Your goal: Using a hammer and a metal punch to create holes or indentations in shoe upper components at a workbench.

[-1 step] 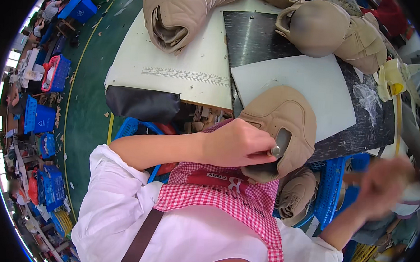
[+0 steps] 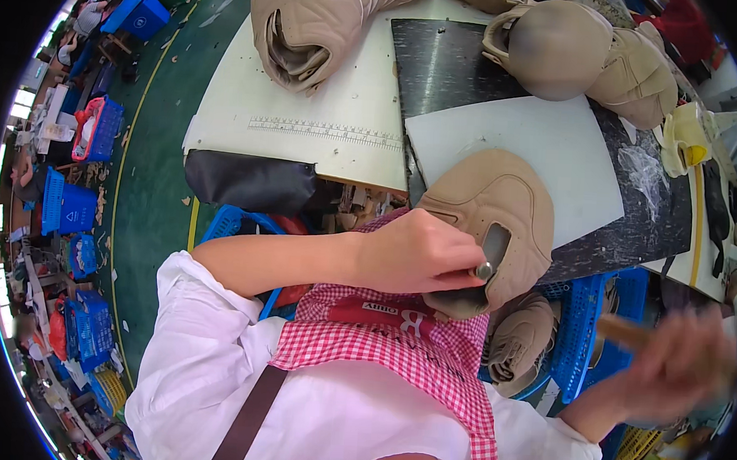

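My left hand (image 2: 421, 254) is closed around a short metal rod (image 2: 484, 271), its round silver end showing past the fingers. The rod is beside the cut-out slot of a tan shoe upper (image 2: 524, 196), which lies partly on a white sheet (image 2: 547, 156) at the table's near edge. Whether the rod's other end touches the upper is hidden by the hand. Off to the right, my right hand (image 2: 678, 367) is smeared by motion, raised away from the upper. It grips a light wooden handle (image 2: 626, 332); the rest of that tool is too blurred to make out.
More tan uppers lie stacked at the far left (image 2: 312, 35) and far right (image 2: 635, 77) of the table. Under the white sheet is a black board (image 2: 444, 59). Below the near edge, a blue basket (image 2: 580, 333) stands beside another tan upper (image 2: 523, 342). Crumpled clear plastic (image 2: 642, 173) lies right.
My right hand has moved downward, and the wooden handle now shows to its left. My left hand, the rod and the upper stay almost where they were.
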Motion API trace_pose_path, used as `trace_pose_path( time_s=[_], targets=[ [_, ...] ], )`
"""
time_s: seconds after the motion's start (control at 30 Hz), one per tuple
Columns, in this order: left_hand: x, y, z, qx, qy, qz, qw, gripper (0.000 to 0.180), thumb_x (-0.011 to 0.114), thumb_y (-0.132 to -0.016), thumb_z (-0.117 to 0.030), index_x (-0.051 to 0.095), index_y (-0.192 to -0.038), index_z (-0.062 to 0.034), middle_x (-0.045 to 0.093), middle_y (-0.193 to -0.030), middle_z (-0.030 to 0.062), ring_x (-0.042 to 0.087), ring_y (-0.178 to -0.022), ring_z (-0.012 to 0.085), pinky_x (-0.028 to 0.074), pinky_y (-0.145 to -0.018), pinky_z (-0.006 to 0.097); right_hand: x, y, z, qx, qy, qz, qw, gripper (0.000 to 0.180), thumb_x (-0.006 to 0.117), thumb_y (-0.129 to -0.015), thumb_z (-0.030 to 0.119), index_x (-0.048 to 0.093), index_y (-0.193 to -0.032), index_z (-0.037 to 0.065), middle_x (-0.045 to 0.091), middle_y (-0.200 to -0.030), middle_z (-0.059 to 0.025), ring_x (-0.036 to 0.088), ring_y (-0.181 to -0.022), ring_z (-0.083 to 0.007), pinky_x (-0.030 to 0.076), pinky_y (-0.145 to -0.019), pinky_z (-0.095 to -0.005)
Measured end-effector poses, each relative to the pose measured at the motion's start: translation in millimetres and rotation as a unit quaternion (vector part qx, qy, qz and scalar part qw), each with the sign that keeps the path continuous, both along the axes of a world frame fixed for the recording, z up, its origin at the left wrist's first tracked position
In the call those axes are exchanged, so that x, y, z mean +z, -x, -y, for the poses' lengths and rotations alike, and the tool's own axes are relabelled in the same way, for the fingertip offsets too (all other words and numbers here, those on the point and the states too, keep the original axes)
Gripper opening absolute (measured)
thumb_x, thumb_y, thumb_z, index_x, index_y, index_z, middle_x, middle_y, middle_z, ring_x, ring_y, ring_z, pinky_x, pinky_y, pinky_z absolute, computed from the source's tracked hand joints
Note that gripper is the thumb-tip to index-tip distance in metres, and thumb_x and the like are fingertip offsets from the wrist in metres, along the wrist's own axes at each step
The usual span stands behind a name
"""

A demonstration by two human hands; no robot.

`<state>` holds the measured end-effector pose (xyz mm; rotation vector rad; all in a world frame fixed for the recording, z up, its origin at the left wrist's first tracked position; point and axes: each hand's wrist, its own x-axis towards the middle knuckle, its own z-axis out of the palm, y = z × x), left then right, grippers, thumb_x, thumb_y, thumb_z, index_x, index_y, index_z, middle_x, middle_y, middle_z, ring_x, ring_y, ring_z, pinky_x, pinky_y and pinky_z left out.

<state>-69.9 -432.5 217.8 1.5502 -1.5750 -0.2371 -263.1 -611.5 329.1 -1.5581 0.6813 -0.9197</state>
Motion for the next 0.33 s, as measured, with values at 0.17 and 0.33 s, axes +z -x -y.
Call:
trace_pose_path(
  time_s=[0.17, 0.33],
  targets=[
    [-5, -8, -5, -0.031, -0.03, -0.002, 0.999, 0.009, 0.061, -0.083, -0.012, 0.058, -0.086, -0.0043, 0.06, -0.076, 0.0067, 0.059, -0.064, 0.02, 0.048, -0.055, 0.027, -8, -20, -9, 0.408, 0.321, -0.369, 0.771, 0.015, 0.062, -0.081, 0.014, 0.054, -0.089, 0.004, 0.054, -0.065, -0.0048, 0.058, -0.059, -0.0182, 0.044, -0.054, -0.0308],
    [-16, -18, 2, -0.025, -0.078, -0.451, 0.889, 0.011, 0.056, -0.088, -0.017, 0.058, -0.095, -0.0086, 0.064, -0.086, 0.007, 0.063, -0.075, 0.0198, 0.051, -0.072, 0.026, -33, 9, 14, 0.203, 0.043, -0.3, 0.931, 0.021, 0.061, -0.084, 0.02, 0.054, -0.101, 0.011, 0.061, -0.072, -0.0044, 0.058, -0.061, -0.0225, 0.043, -0.058, -0.0315]
  ],
)
